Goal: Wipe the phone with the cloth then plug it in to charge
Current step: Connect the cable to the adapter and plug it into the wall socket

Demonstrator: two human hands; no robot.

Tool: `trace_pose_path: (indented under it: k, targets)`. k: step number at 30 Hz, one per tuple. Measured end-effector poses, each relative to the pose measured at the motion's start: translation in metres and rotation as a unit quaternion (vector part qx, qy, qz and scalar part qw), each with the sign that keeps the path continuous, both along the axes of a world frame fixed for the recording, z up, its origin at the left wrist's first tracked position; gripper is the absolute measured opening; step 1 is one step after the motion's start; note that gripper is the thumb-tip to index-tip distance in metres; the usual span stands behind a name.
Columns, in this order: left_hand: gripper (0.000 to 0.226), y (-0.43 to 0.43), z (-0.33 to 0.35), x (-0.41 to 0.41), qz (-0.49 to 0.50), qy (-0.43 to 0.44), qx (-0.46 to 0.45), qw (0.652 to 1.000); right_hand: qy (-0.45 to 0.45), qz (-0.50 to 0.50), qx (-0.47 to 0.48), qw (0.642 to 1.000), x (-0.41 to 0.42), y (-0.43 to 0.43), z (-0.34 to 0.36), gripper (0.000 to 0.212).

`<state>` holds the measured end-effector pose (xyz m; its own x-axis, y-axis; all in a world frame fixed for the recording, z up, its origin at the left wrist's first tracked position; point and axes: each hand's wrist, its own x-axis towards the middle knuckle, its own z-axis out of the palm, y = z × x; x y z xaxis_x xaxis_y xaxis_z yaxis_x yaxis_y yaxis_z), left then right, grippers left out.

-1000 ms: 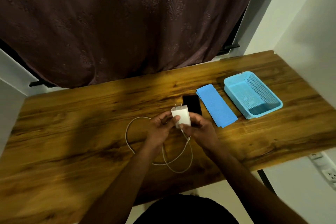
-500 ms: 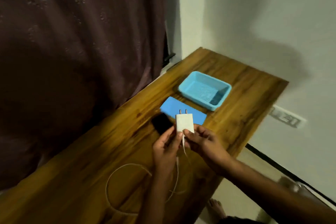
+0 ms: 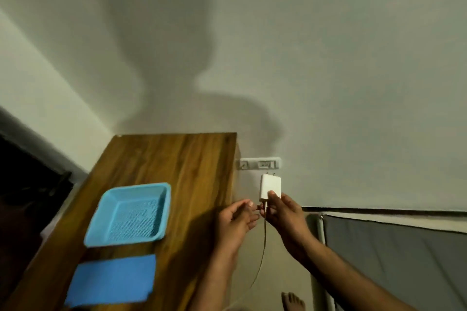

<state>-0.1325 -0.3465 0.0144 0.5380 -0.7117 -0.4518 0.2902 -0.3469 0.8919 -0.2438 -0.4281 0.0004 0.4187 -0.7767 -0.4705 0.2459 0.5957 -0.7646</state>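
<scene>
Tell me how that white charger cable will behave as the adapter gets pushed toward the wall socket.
Probably floppy: the cable hangs slack below the white adapter and curves toward the floor, so it should trail rather than resist. It looks thin and light, unlikely to tug much on the right hand. The left hand pinches it near the adapter, which may keep it from swinging.

Two bare forearms enter from the lower edge of the frame, no sleeves visible on either. Left hand (image 3: 236, 222) and right hand (image 3: 283, 212): no rings, bands or wristwear seen. Fingernails short and pale on the left hand. One bare foot (image 3: 293, 302) at the lower centre, toes uncovered, no footwear.
</scene>
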Motion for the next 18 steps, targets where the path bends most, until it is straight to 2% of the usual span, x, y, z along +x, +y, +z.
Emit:
trace_pose_path:
  k: [3, 8, 10, 14, 16, 18]
  targets:
    - [0.029, -0.06, -0.046, 0.005, 0.022, -0.02, 0.068, 0.997, 0.052, -0.04, 0.017, 0.998, 0.007, -0.045, -0.051, 0.025]
    - [0.039, -0.142, -0.128, 0.022, -0.001, -0.235, 0.135, 0.963, 0.109, -0.02, 0.009, 0.994, 0.038, -0.115, -0.148, 0.022]
    - [0.045, -0.167, -0.159, 0.03, -0.036, -0.335, 0.149, 0.93, 0.125, -0.011, -0.008, 0.992, 0.051, -0.139, -0.186, 0.024]
    - [0.049, -0.2, -0.237, 0.053, -0.099, -0.526, 0.145, 0.832, 0.162, 0.002, -0.043, 0.986, 0.071, -0.178, -0.256, 0.026]
    - [0.052, -0.21, -0.277, 0.061, -0.105, -0.576, 0.168, 0.793, 0.17, 0.012, -0.052, 0.984, 0.08, -0.19, -0.29, 0.025]
    - [0.054, -0.218, -0.301, 0.064, -0.114, -0.59, 0.18, 0.778, 0.169, 0.016, -0.062, 0.984, 0.085, -0.198, -0.311, 0.025]
